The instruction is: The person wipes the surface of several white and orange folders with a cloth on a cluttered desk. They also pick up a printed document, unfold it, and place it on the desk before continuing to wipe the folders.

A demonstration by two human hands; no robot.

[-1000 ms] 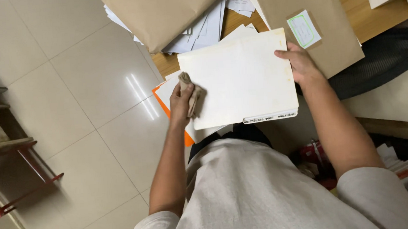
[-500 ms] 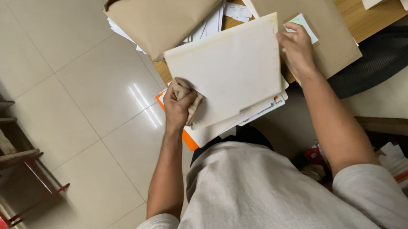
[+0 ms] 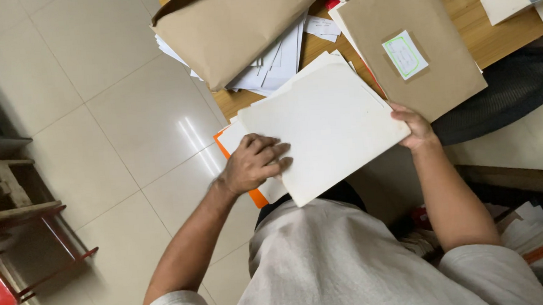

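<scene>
Wooden desk [image 3: 459, 5], far right: carries the paper stock; its near-left corner is overhung by the items in hand.

Large brown paper envelope, bulging [image 3: 237, 24], far centre: lies over a fan of loose white sheets [image 3: 271, 63].

Flat brown envelope with a small green-bordered white label [image 3: 424, 65], right of centre: flat on the desk, its near edge just beside the right hand.

Cream card file folder, plain, faintly stained [image 3: 327, 126], centre: a second ago it lay squarer to the desk, then tipped up at its far edge; now it lies turned, one corner pointing near. It rests on an orange folder [image 3: 226, 146] and white sheets.

Left hand [image 3: 253, 163]: previously closed on a small crumpled tan cloth pressed to the folder's left edge; now its grip is spread, fingers flat on the folder's left edge. The cloth is out of sight; whether it sits under the palm I cannot tell.

Right hand [image 3: 417, 128]: grip closed on the folder's right corner, thumb on top.

Judgement: wiping of this face appears finished; the folder is being repositioned.
</scene>
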